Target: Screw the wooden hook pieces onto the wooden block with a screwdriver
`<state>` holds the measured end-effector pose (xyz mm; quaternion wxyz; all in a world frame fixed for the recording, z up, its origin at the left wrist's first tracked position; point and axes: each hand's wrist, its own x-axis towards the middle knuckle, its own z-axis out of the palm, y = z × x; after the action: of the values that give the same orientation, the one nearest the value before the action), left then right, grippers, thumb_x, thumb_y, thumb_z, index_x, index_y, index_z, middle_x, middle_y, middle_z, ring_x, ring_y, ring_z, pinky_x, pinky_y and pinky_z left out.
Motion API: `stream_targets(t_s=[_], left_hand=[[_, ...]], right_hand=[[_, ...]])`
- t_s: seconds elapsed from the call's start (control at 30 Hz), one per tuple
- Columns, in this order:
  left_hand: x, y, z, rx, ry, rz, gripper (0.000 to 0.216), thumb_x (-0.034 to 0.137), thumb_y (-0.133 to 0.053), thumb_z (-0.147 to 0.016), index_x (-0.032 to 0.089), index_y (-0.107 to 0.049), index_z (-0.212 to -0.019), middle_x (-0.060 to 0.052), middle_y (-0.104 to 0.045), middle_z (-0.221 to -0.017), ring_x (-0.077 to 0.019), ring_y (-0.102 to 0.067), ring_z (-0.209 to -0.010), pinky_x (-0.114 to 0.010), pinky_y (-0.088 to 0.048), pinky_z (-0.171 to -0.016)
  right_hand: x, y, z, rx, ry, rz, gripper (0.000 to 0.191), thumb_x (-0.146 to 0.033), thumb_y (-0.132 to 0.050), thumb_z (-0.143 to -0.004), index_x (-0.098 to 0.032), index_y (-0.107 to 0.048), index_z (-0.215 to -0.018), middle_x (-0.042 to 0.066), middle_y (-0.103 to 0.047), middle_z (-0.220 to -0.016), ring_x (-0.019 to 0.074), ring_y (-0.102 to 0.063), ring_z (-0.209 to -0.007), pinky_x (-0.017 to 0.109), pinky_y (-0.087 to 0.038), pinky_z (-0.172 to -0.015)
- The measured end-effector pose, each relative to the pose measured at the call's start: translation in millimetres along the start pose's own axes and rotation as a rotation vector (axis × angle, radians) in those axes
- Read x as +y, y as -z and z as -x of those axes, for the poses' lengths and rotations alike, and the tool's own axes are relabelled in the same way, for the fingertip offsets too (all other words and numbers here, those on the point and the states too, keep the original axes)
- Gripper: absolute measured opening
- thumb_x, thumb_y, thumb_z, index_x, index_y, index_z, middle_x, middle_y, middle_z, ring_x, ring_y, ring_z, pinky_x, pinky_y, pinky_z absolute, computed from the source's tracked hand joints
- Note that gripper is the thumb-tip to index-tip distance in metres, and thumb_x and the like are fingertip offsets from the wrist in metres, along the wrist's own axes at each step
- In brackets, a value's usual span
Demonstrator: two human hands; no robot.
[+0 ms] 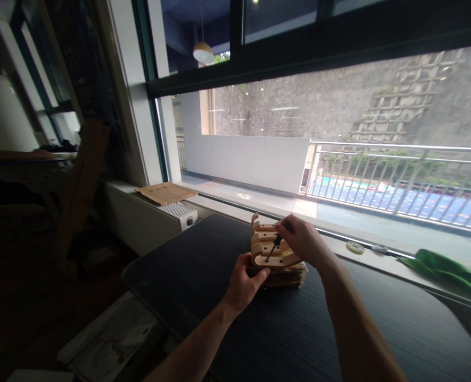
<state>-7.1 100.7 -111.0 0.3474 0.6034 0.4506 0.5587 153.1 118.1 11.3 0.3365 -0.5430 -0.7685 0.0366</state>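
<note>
A stack of pale curved wooden pieces (268,255) with drilled holes sits on the dark table (203,265) near its far edge. My left hand (244,284) grips the near left side of the stack, fingers curled against it. My right hand (305,241) is closed round a small dark screwdriver (274,245), held slanted with its tip down at a hole in the front wooden piece.
A window sill runs behind the table with a roll of tape (355,247) and a green cloth (446,270) on it. A white radiator (156,220) with a piece of cardboard (166,192) on top stands at the left. Boards lean at the far left.
</note>
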Motion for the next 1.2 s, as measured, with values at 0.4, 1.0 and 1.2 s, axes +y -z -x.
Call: stream_targets(t_s=[0.4, 1.0, 1.2], left_hand=[[-2.9, 0.0, -0.4, -0.025, -0.01, -0.032, 0.028, 0.027, -0.066, -0.072, 0.016, -0.056, -0.096, -0.006, -0.061, -0.096, -0.0204, -0.058, -0.089, -0.034, -0.046, -0.082], [-3.8, -0.2, -1.2, -0.009, 0.008, -0.016, 0.03, 0.027, -0.068, -0.07, 0.016, -0.058, -0.096, -0.006, -0.061, -0.096, -0.0205, -0.058, -0.088, -0.033, -0.047, -0.08], [-4.6, -0.9, -1.7, -0.014, 0.022, -0.002, 0.033, 0.028, -0.068, -0.07, 0.015, -0.056, -0.099, -0.007, -0.061, -0.097, -0.0205, -0.059, -0.087, -0.034, -0.047, -0.08]], right_hand=[[0.8, 11.1, 3.3, -0.015, 0.063, -0.051, 0.028, -0.039, -0.043, -0.086, -0.021, -0.064, -0.081, 0.001, -0.065, -0.07, 0.0136, -0.056, -0.063, 0.024, -0.035, -0.058], [-2.0, 5.2, 2.7, 0.01, 0.008, 0.036, 0.027, -0.041, -0.043, -0.086, -0.022, -0.062, -0.081, 0.001, -0.064, -0.068, 0.0141, -0.054, -0.061, 0.024, -0.032, -0.055], [-6.4, 4.6, 2.6, 0.008, -0.027, 0.119, 0.034, -0.046, -0.038, -0.088, -0.022, -0.059, -0.077, 0.001, -0.062, -0.065, 0.0136, -0.051, -0.057, 0.024, -0.029, -0.053]])
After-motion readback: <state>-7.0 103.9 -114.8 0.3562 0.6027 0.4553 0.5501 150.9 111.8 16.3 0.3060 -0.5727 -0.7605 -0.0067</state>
